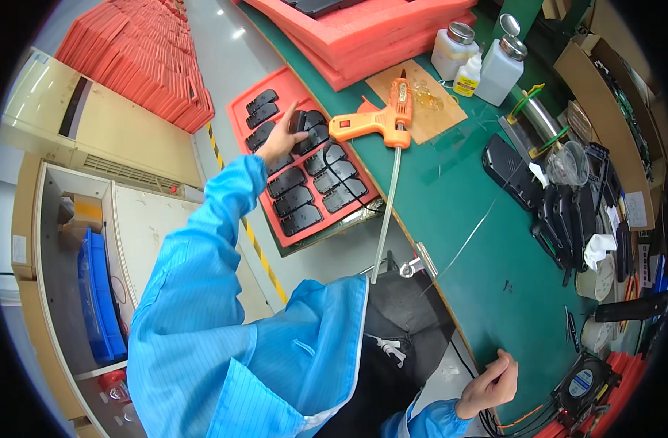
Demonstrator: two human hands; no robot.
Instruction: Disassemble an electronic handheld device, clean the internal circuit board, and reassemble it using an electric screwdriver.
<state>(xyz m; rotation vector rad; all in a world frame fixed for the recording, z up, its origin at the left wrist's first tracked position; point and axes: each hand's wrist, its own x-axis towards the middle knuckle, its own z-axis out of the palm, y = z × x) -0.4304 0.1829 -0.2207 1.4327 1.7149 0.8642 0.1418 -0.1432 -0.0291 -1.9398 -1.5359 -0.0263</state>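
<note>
My left hand [281, 139] reaches into a red foam tray [240, 117] at the table's left side. Its thumb and fingers close round a black plastic housing [299, 130], which stands tilted up among the others. More flat black housings [300, 219] lie in the tray's slots in rows. My right hand [489, 385] rests by the table's near edge with its fingers curled in and nothing visible in them. To the right of the tray lies an orange glue gun [381, 120], a long clear glue stick [389, 212] running from its back past the table's edge.
The green table [451, 197] carries metal-lidded bottles [454, 50], a brown sheet with glue blobs [427, 98] and a pile of black parts [567, 219]. A black fan [584, 383] sits near right. Red foam stacks [137, 58] stand far left. A black cable crosses the tray.
</note>
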